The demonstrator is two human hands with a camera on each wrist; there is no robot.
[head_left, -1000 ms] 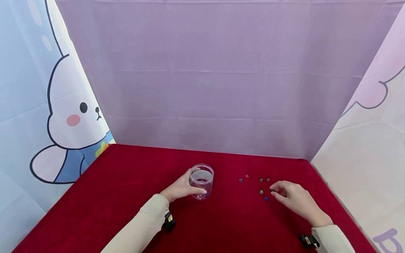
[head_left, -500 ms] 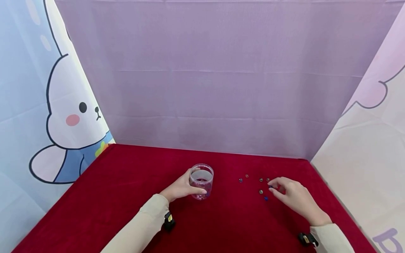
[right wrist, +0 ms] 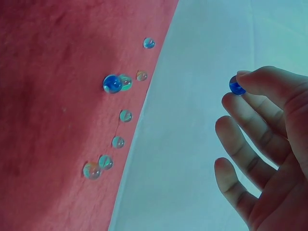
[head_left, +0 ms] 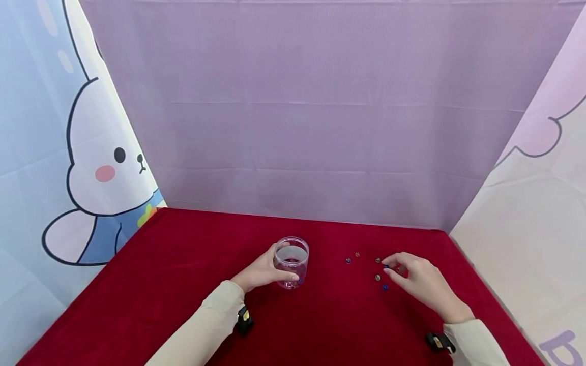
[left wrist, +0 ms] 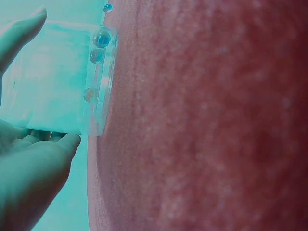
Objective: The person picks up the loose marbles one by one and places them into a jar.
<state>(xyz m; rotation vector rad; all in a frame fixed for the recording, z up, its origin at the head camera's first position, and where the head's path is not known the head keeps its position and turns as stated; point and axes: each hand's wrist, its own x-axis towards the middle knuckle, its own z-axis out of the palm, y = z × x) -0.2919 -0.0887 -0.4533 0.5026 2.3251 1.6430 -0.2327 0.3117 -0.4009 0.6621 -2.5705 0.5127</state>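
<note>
Rising behind the clear plastic jar point(head_left: 292, 259), a lilac drape point(head_left: 297, 112) spans the back; a rabbit-print curtain point(head_left: 100, 152) hangs left of the jar, and a red cloth-covered table point(head_left: 320, 330) spreads around it. The left hand point(head_left: 261, 273) clasps the jar, glass marbles point(left wrist: 101, 38) inside. Right of the jar, the right hand point(head_left: 420, 283) pinches a blue marble point(right wrist: 236, 86); loose marbles point(head_left: 377, 277) lie between.

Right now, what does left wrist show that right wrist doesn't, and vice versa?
Only left wrist: the left hand gripping a clear jar, with at least three glass marbles inside, near its base.

Only right wrist: the right hand pinching a blue glass marble.

Both: red cloth and loose glass marbles outside the jar: eight in right wrist, one in left.
</note>
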